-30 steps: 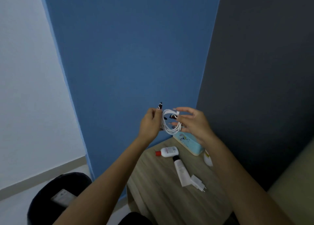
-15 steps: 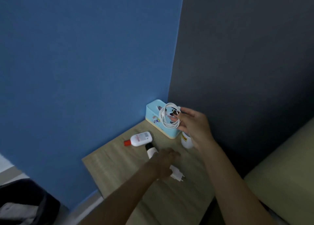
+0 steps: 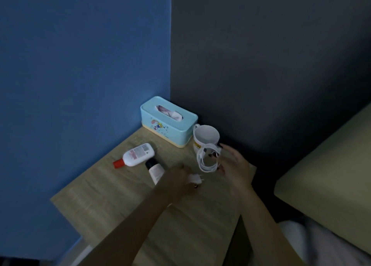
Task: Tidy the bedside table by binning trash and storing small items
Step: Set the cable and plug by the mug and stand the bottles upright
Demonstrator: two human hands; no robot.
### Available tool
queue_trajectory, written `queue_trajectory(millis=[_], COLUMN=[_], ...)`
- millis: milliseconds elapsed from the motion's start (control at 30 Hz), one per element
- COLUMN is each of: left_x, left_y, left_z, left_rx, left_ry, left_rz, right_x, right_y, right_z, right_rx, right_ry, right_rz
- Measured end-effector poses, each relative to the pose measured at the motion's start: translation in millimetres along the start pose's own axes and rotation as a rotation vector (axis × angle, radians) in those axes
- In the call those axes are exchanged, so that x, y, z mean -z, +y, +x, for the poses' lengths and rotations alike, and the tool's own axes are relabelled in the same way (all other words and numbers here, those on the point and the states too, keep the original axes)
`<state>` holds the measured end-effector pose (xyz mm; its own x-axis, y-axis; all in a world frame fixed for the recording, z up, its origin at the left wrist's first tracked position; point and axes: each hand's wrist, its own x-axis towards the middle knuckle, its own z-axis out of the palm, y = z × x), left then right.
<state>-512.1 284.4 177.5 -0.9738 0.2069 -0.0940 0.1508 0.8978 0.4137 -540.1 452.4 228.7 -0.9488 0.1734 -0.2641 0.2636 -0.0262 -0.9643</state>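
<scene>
**Bedside table [image 3: 112, 195], viewed from above, in the corner where a blue wall [image 3: 80, 64] meets a dark grey wall [image 3: 261, 54].**

- **Right hand:** The right hand [image 3: 234, 165] is raised above the tabletop. It pinches a coiled white cable [image 3: 207, 159] between thumb and fingertips. The loops hang from the pinch on the side facing the left hand, and appear clear of the wood.
- **Left hand:** The left hand [image 3: 176, 179] lies low over the table, just beside and below the coil. Its fingers are curled round a white charger plug [image 3: 194, 179], whose pins stick out past the fingertips towards the right hand. Whether the plug is lifted or touches the wood cannot be told.
- **Behind the cable grip:** A white mug [image 3: 205, 138] stands upright directly behind it, with its rim just beyond the top of the coil and yellow lettering low on its side.
- **Farther back:** A light blue tissue box [image 3: 168, 123] sits farther back from both hands, in the wall corner and just beside the mug.
- **Beyond the left hand:** A white tube [image 3: 155, 170] with a black cap lies flat just beyond the knuckles, its lower end hidden by that hand. A white bottle [image 3: 138, 155] with a red cap lies on its side next to the tube's cap, on the side away from the right hand.
- **Past the right forearm:** An olive mattress edge [image 3: 331, 165] runs past the forearm, apart from the table. Pale cloth [image 3: 301, 237] shows below it.
</scene>
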Motion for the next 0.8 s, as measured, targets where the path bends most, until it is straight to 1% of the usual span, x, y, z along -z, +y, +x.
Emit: queue_trajectory(millis=[100,167,300,400,533,667,800], left_x=[3.3,4.3,2.6,-0.4,-7.9,-12.7,-15.3], left_y=[-1.6,-0.8,3.8,6.8,12.4,17.8,22.0], left_z=[2.1,3.1,5.9,7.9,8.7,9.2,8.8], left_rx=[0.06,0.109,0.188,0.23,0.224,0.219,0.203], left_ry=[0.055,0.082,0.129,0.156,0.152,0.146,0.206], left_rz=[-0.12,-0.162,-0.216,-0.274,-0.326,-0.348,-0.38], right_x=[10.7,12.0,8.4,4.5,1.4,-1.5,3.9], right_y=[35.2,52.6,67.7,72.5,74.2,76.8,72.2], right_z=[15.2,22.1,34.7,38.8,39.3,44.7,46.1], right_rx=[-0.076,-0.111,-0.106,-0.045,0.058,0.043,0.067], right_ry=[0.153,0.187,0.258,0.281,0.304,0.327,0.275], right_rz=[-0.066,-0.107,-0.175,-0.314,-0.473,-0.459,-0.468])
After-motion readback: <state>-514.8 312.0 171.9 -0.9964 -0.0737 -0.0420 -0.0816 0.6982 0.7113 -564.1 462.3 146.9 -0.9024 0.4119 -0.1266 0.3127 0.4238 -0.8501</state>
